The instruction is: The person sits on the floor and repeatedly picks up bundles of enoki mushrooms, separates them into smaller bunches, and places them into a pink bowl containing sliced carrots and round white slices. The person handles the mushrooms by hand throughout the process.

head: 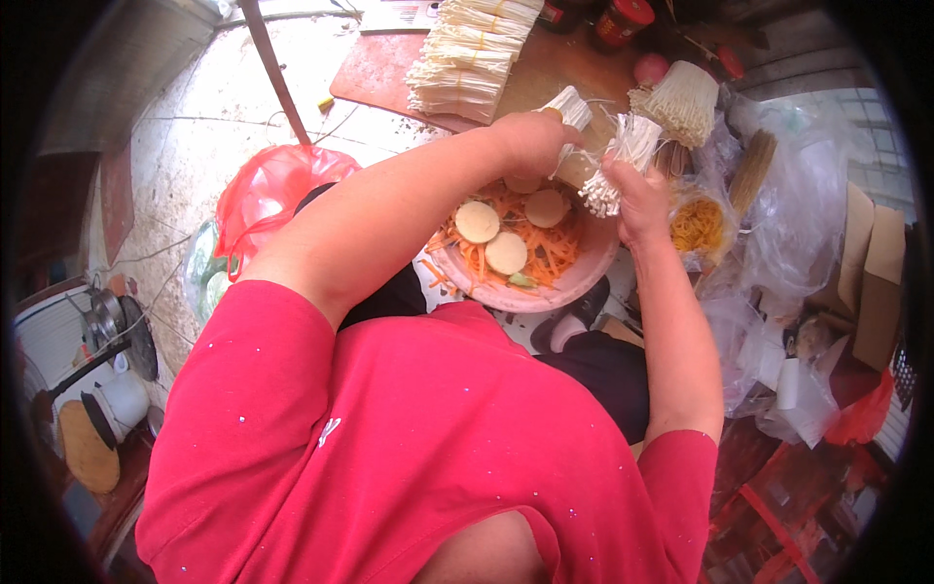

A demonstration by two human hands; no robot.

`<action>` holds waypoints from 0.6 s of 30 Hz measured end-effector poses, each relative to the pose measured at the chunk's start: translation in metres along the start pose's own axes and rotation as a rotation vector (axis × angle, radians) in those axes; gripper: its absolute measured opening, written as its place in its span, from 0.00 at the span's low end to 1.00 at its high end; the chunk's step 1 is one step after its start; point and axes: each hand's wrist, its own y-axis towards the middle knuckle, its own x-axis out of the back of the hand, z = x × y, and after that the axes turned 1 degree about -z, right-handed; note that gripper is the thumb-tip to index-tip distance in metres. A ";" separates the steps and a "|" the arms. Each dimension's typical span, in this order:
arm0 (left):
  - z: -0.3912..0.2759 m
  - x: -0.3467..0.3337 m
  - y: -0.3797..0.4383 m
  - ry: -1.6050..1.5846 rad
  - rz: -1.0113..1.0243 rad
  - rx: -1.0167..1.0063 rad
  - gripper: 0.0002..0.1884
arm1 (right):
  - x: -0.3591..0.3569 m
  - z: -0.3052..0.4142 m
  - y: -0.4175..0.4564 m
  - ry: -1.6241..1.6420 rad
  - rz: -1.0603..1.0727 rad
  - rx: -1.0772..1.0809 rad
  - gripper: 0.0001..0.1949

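My right hand [642, 201] grips a bunch of white enoki mushrooms [635, 142], with the small caps hanging down towards me. Close by on the left, my left hand [536, 142] is closed around a second, thinner enoki bunch [573, 109]; its fingers partly hide the stems. Below both hands is a pink basin [540, 301] containing shredded carrot [543, 252]. Several pale round slices, such as this slice [506, 253], lie on the carrot. Beyond the hands, banded enoki bundles [467, 62] are stacked in a row on a board. Another enoki bunch [678, 106] stands to the right.
A red-lidded jar [620, 25] stands at the back. On the right are a bag of yellow-orange shreds [697, 225], clear plastic bags [784, 204] and a cardboard box [879, 248]. A red plastic bag [273, 186] lies left, near a thin upright pole [276, 69].
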 end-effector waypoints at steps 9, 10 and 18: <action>0.000 0.010 -0.002 0.061 -0.019 0.099 0.18 | 0.015 0.029 -0.022 0.069 -0.020 0.073 0.12; -0.005 0.014 -0.004 0.043 -0.056 0.120 0.18 | 0.021 0.031 -0.023 0.086 -0.023 0.077 0.12; -0.037 0.023 -0.029 -0.832 0.275 0.240 0.21 | 0.016 0.056 -0.046 0.164 0.056 0.101 0.13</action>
